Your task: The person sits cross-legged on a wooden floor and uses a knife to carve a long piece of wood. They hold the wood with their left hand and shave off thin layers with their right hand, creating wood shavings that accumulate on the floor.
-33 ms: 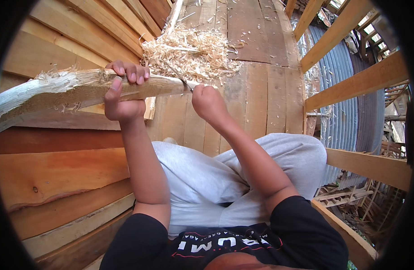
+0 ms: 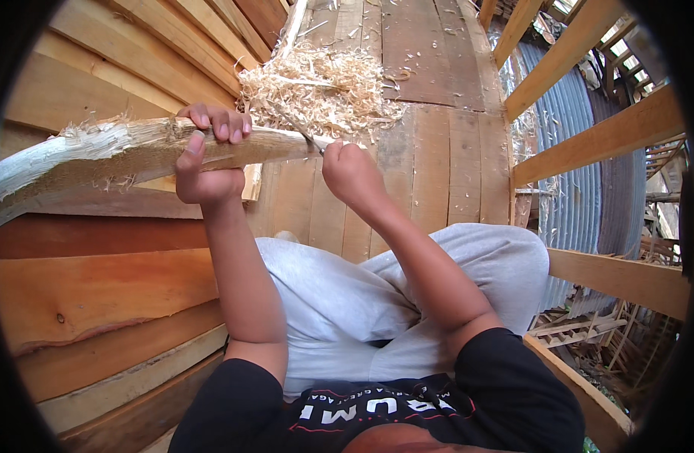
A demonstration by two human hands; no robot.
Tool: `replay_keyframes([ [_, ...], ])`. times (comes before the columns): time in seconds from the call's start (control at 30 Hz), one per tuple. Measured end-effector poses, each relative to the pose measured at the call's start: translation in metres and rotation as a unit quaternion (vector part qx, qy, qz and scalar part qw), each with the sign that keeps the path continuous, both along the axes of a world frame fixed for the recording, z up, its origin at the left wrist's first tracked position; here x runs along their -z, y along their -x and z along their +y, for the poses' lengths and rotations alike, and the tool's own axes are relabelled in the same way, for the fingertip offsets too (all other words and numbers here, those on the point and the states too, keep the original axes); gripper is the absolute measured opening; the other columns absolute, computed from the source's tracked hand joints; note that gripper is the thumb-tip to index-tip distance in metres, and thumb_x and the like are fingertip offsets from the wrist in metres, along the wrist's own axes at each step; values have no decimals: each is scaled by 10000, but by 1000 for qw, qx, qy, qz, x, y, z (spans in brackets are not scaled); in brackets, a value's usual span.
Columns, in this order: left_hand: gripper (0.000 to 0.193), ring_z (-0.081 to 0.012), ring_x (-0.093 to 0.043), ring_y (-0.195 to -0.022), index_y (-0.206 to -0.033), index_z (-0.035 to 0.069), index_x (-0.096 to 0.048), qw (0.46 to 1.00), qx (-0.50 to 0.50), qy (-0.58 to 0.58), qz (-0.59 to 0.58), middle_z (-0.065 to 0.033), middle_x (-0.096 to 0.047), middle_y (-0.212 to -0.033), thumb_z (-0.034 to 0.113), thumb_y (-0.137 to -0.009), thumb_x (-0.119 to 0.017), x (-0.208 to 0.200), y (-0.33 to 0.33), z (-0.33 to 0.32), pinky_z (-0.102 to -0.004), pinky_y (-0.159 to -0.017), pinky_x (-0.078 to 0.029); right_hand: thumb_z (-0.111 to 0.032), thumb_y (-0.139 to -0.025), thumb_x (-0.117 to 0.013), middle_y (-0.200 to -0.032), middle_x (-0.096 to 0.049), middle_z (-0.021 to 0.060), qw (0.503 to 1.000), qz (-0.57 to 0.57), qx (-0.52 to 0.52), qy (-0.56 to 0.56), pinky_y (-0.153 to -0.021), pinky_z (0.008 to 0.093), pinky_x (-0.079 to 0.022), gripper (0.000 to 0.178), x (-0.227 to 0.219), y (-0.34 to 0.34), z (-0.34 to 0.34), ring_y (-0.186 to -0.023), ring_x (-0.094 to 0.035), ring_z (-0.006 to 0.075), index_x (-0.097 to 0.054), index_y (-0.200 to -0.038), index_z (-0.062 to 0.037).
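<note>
A long, curved piece of pale wood (image 2: 98, 157) reaches in from the left edge, with frayed, splintered fibres along its upper side. My left hand (image 2: 213, 155) is wrapped round it, thumb on the near side and fingers over the far side. At the wood's narrower right end, my right hand (image 2: 352, 172) is closed in a fist round a knife, whose handle is hidden. The thin dark blade (image 2: 308, 137) slants up and left from the fist, across the pale shaved end of the wood.
Curled wood shavings (image 2: 320, 87) lie heaped on the plank floor (image 2: 430, 162) beyond my hands. Stacked boards (image 2: 105, 291) line the left side. Wooden rails (image 2: 596, 140) run along the right, with corrugated metal sheets (image 2: 566, 136) beyond. My bent legs in grey trousers (image 2: 339, 302) are close below.
</note>
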State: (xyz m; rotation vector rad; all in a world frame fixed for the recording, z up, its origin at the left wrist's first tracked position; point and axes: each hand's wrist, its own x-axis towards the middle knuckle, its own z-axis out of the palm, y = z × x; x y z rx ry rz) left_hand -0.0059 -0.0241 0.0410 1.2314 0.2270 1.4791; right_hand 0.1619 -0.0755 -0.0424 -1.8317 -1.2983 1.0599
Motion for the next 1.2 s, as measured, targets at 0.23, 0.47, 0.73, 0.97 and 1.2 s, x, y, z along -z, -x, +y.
replay_keyframes([
  [0.23,276,-190,-469,-698,-932,76,-474,1000,-24,10,9,-69,-462,-742,257,-754,-582,-2,-8,-4,-381,-742,-414,-340,-951,-312,-865,-650,333,1000,0,1,23,-860,519,-477,578,37,-9,17,-894,-634,484,-670,-841,100],
  [0.47,290,-189,-456,-727,-929,101,-455,999,-18,0,31,-56,-448,-776,288,-744,-577,0,2,-9,-386,-766,-395,-322,-957,-326,-935,-643,340,997,-41,-46,40,-887,518,-471,546,-32,-4,-7,-941,-628,475,-665,-910,104],
  [0.73,305,-194,-467,-711,-945,80,-468,1000,6,0,29,-69,-459,-769,273,-748,-596,-4,-15,-10,-390,-758,-401,-289,-938,-375,-944,-633,349,991,-128,-24,19,-909,533,-457,490,108,-46,17,-971,-619,476,-641,-929,122],
  [0.97,281,-194,-470,-726,-957,63,-475,1000,2,2,11,-81,-469,-782,229,-755,-579,-4,-12,-9,-391,-771,-414,-313,-938,-357,-1019,-619,369,998,11,12,65,-947,513,-447,530,20,-5,8,-1003,-597,506,-637,-933,138],
  [1.2,298,-198,-467,-708,-924,85,-470,999,-4,-1,38,-69,-461,-762,280,-736,-594,-5,-10,-9,-389,-755,-404,-311,-949,-296,-744,-604,307,996,-29,-43,71,-593,479,-466,554,74,-37,15,-618,-602,371,-572,-862,162],
])
